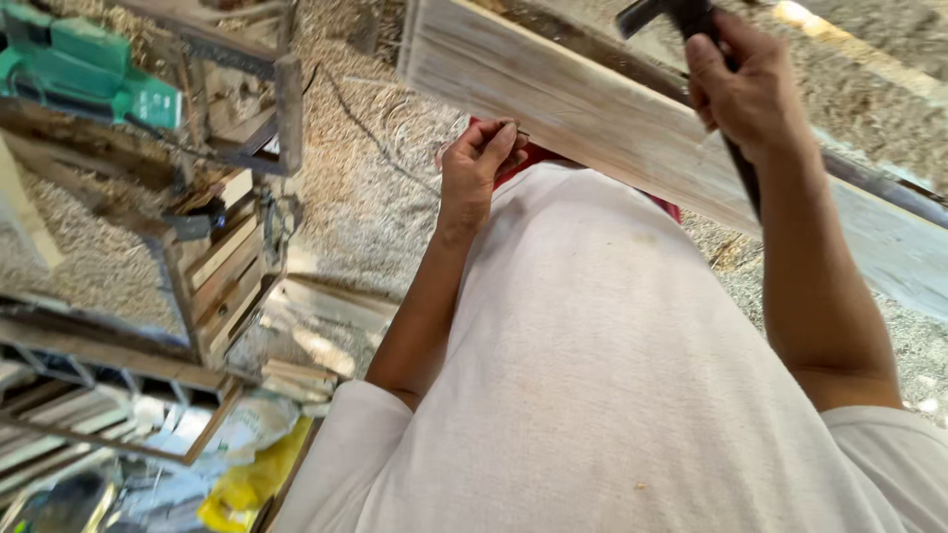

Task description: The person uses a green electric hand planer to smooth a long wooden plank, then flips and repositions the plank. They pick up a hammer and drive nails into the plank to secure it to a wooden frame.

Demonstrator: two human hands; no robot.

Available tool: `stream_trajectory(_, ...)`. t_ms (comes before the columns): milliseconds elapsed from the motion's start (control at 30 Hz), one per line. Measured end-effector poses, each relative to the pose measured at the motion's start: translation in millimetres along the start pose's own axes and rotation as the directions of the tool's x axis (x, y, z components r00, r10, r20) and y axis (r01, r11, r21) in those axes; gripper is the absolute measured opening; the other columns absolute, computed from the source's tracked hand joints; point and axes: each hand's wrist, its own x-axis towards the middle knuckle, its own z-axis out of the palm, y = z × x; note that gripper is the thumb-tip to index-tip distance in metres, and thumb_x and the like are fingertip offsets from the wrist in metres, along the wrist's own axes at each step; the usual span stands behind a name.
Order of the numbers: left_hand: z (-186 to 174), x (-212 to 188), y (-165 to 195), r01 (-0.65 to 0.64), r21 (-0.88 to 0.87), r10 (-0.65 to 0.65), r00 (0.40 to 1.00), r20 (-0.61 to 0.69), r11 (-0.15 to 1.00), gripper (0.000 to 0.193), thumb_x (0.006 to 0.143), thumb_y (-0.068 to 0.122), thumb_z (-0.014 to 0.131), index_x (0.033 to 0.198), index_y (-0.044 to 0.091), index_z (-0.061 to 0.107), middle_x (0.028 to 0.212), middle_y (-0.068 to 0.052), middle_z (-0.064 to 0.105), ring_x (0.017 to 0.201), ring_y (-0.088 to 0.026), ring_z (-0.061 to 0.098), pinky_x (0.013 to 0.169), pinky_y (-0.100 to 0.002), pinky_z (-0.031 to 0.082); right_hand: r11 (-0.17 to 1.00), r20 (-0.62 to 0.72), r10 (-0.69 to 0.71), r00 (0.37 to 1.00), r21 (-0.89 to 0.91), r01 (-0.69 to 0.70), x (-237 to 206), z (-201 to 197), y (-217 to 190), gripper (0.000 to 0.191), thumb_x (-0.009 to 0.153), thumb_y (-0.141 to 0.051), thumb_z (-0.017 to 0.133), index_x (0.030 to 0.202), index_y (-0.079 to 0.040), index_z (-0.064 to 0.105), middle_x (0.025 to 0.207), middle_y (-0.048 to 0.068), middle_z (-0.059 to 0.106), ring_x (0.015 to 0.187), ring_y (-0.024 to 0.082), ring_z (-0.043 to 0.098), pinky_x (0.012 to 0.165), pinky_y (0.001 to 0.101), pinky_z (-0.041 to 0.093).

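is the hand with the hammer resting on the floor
No, the right hand grips the hammer raised above the wooden plank.

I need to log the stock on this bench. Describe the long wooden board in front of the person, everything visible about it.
The wooden board is a long, flat plank of pale, greyish, rough-sawn wood with streaky grain. It runs diagonally from the upper middle of the view to the right edge, above a floor of sawdust and shavings. The left hand is at its lower edge, pinching what looks like a small nail. The right hand holds a dark-handled hammer over it. Its far end is out of view.
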Motion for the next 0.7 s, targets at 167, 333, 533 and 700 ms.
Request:
stream_trajectory(167, 45, -12, -33, -0.323, 0.448, 0.279, 0.946, 0.164, 0.834, 0.018, 0.102, 0.011, 0.068, 0.117, 0.001, 0.073, 0.101, -0.008, 0.078, 0.088, -0.014, 0.071, 0.080, -0.029, 0.058, 0.935, -0.034, -0.353, 0.935, 0.028, 0.354, -72, -15, 4, 0.030, 0.119, -0.014, 0.059, 0.141, 0.006, 0.054, 0.086, 0.007, 0.061, 0.069, 0.011, 0.059, 0.059, 0.0292, 0.050)
stream_trajectory(333, 80, 2, -92, -0.702, 0.581, 0.627, 0.681, 0.379, 0.411, 0.014, 0.102, 0.007, 0.066, 0.116, 0.007, 0.068, 0.106, -0.006, 0.073, 0.094, -0.017, 0.070, 0.081, -0.034, 0.058, 0.892, 0.007, -0.332, 0.943, 0.329, 0.311, -162, 1, 42, 0.033, 0.111, -0.022, 0.057, 0.139, -0.004, 0.056, 0.073, -0.001, 0.055, 0.051, 0.006, 0.053, 0.045, 0.0260, 0.047)
stream_trajectory(533, 81, 25, -158, -0.709, 0.703, 0.705, 0.468, 0.533, -0.061, 0.016, 0.098, 0.011, 0.067, 0.114, 0.009, 0.065, 0.103, -0.006, 0.065, 0.098, -0.022, 0.064, 0.085, -0.034, 0.058, 0.964, -0.235, -0.266, 0.935, -0.085, 0.253, -223, 47, 113, 0.030, 0.119, -0.031, 0.057, 0.123, -0.002, 0.061, 0.079, 0.001, 0.056, 0.065, 0.009, 0.051, 0.054, 0.0274, 0.041)
stream_trajectory(700, 79, 25, -170, -0.703, 0.704, 0.747, 0.414, 0.520, -0.100, 0.016, 0.100, 0.011, 0.067, 0.116, 0.009, 0.066, 0.104, -0.004, 0.065, 0.099, -0.021, 0.063, 0.089, -0.033, 0.059, 0.884, -0.264, -0.462, 0.846, -0.215, 0.416, -236, 55, 134, 0.032, 0.119, -0.031, 0.053, 0.125, -0.001, 0.058, 0.078, 0.003, 0.062, 0.063, 0.012, 0.061, 0.056, 0.0316, 0.046)
